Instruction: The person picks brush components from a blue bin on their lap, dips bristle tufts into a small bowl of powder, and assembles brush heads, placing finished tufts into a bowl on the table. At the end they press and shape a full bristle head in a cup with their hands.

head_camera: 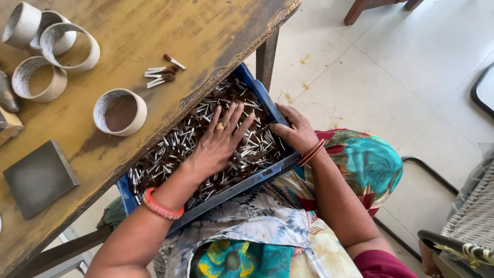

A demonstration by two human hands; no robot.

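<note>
Left hand (218, 146) spread flat on sticks (170, 149); right hand (296, 131) (fingers curled) grips tray (267, 100).

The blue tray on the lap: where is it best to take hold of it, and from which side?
Grip the tray by its two short end walls, one hand at each. Its far long side sits under the table edge, so come from the ends. The right hand already rests at one end.

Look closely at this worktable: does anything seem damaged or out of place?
Yes. The wooden table has a ragged, chipped front edge above the blue tray. A few small sticks lie loose on the tabletop, apart from the heap in the tray.
</note>
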